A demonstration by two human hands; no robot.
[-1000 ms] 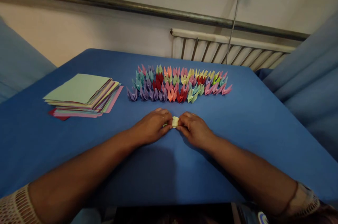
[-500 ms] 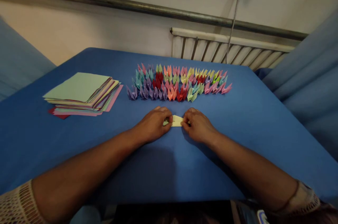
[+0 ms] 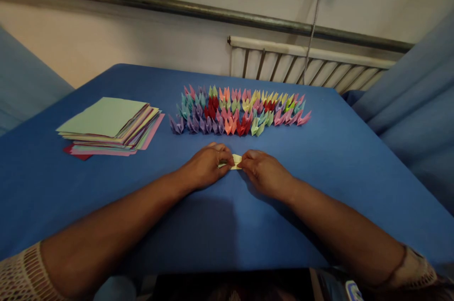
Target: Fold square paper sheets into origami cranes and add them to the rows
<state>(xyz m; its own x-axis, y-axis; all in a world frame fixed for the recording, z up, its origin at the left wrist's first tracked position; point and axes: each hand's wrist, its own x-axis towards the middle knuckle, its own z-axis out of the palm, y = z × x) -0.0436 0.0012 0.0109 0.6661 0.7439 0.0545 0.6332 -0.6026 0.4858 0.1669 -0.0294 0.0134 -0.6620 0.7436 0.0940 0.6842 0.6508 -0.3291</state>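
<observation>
A small folded piece of pale yellow paper (image 3: 235, 161) lies on the blue table (image 3: 319, 173) right in front of me. My left hand (image 3: 205, 166) pinches its left end with curled fingers. My right hand (image 3: 264, 172) pinches its right end, fingers closed on it. Most of the paper is hidden between my fingertips. Behind my hands stand rows of several small folded paper figures (image 3: 239, 111) in purple, red, pink, yellow and green.
A stack of coloured square paper sheets (image 3: 111, 126) lies at the left of the table, a pale green sheet on top. A wall with a metal rail (image 3: 213, 11) and a radiator (image 3: 308, 66) is behind. Blue cloth (image 3: 414, 102) hangs at the right.
My hands spread a little apart, showing more of the yellow paper, then came back together over it. The figures and paper stack stayed put.
</observation>
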